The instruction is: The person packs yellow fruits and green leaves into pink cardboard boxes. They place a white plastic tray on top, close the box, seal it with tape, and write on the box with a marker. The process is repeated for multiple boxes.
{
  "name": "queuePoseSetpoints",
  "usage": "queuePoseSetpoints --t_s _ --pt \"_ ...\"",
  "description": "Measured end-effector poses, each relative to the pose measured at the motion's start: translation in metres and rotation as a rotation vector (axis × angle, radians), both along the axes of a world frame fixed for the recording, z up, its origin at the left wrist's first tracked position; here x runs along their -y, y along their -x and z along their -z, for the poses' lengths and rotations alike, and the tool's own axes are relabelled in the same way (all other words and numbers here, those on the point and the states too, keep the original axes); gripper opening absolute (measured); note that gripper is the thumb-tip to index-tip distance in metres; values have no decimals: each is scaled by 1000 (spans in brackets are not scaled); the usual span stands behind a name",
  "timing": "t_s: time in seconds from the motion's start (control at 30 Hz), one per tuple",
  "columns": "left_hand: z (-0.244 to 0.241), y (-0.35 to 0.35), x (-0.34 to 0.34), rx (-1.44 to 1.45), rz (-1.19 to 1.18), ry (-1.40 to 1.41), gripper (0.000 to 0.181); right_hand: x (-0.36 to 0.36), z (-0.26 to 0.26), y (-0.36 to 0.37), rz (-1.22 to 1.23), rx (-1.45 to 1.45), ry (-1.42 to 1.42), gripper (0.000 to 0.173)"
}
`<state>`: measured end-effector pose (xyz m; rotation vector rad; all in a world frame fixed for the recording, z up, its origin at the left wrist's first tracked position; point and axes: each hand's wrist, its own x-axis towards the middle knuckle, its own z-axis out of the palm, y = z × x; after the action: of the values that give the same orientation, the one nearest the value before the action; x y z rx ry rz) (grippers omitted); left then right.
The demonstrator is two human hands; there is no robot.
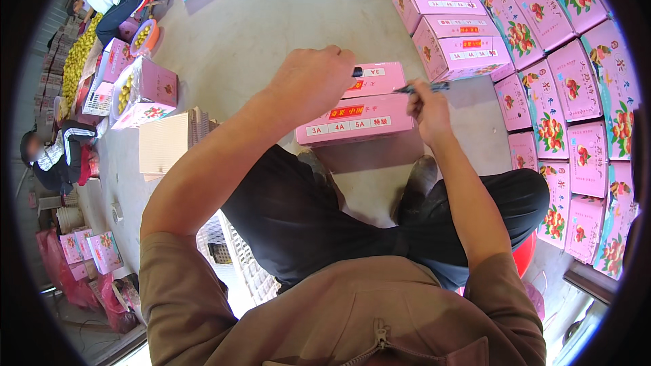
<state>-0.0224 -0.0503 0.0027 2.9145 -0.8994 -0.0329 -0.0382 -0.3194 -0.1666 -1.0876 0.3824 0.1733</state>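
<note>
A closed pink cardboard fruit carton (pixel 374 134) sits on the floor in front of my boots, its top printed with writing and a row of white grade squares. Above its far left part is my left hand (pixel 316 79), closed around a small black piece, apparently a pen cap (pixel 357 72). My right hand (pixel 428 112), slightly blurred, is by the carton's right end. It grips a dark marker pen (pixel 440 86) whose tip points left over the carton top. My left forearm and hand hide part of the carton's left side.
Pink cartons (pixel 549 86) are stacked along the right, with two more cartons (pixel 457 43) before them. Cardboard sheets (pixel 165 142) lie at left. Beyond are an open carton of fruit (pixel 147 91), an orange basin (pixel 147 36), a fruit heap (pixel 81 61) and two seated people.
</note>
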Motion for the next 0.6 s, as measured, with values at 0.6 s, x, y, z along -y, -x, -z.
queuePoseSetpoints --t_s 0.6 --pt "4 -12 -10 -149 -50 116 27 13 71 19 -443 112 729 21"
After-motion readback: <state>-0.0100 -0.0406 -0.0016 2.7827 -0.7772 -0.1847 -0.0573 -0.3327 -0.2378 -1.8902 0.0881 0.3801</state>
